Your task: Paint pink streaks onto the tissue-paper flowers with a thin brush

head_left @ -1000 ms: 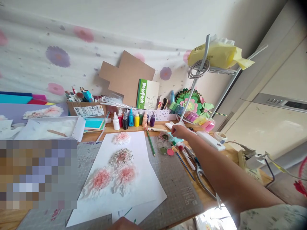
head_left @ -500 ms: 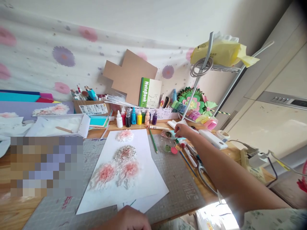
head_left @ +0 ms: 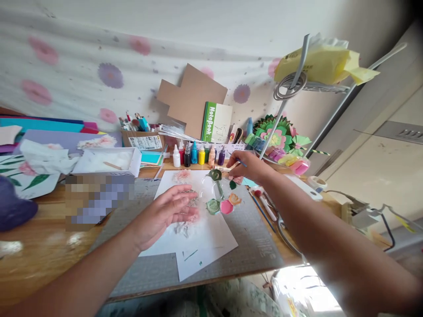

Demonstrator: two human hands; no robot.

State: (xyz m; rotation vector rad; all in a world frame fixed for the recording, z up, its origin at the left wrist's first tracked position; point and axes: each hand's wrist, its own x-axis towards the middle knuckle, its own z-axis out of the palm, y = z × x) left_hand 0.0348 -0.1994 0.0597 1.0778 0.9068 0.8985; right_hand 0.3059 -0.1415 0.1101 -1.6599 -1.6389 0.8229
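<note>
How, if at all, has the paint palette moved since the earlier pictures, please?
Yes, leftward against the row of paint bottles; the paint palette now overlaps the white paper in view.

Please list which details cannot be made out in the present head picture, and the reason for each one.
All in the head view:
- Fluffy flowers: partly hidden by the left hand.
- Paint palette: blur leaves its contact with the right hand unclear.
- Purple object: cut off by the left edge.
- Box label: print too small.
- Pixelated patch: masks whatever lies beneath.
</note>
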